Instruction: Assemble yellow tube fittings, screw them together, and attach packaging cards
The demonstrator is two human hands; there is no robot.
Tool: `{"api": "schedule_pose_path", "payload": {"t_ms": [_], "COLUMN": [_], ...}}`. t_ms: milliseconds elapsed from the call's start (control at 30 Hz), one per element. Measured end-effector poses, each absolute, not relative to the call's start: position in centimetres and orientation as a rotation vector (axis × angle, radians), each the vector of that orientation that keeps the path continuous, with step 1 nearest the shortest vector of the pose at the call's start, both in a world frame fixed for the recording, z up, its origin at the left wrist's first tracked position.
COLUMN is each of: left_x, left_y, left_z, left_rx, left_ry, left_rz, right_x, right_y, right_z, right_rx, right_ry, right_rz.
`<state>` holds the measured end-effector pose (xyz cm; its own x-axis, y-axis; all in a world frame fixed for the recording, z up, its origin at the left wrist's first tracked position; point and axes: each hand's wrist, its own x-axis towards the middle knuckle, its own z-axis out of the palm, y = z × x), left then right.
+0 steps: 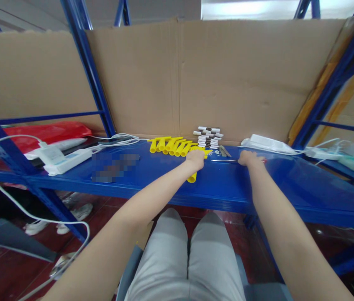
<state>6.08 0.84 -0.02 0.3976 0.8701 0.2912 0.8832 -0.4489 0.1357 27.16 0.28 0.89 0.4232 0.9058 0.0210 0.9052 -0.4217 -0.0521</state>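
With our left hand closed around a yellow tube, nearer than the yellow row, and our right hand gripping a metal rod pointing left, we may scatter the small white pieces just beyond, if the rod swings far.

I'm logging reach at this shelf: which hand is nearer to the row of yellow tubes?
Left. The left hand is by the right end of the row of yellow tubes, holding another yellow tube; the right hand is farther right, holding a thin-shafted tool.
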Motion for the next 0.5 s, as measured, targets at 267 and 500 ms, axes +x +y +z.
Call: {"api": "schedule_pose_path", "payload": {"t_ms": [267,500], "left_x": [2.9,-1.1], "left_y": [2.2,2.9], "left_z": [2.6,0.6], "left_rx": [-2.435,-2.317], "left_ry": [-1.920,-1.764], "left_rz": [-0.648,-0.964], "right_x": [26.4,26.4], "right_y": [-0.3,-0.2], "right_z": [1.4,1.3], "right_rx": [-2.566,-2.580], "right_ry": [-1.715,-1.715], "right_rz": [0.024,0.056]}}
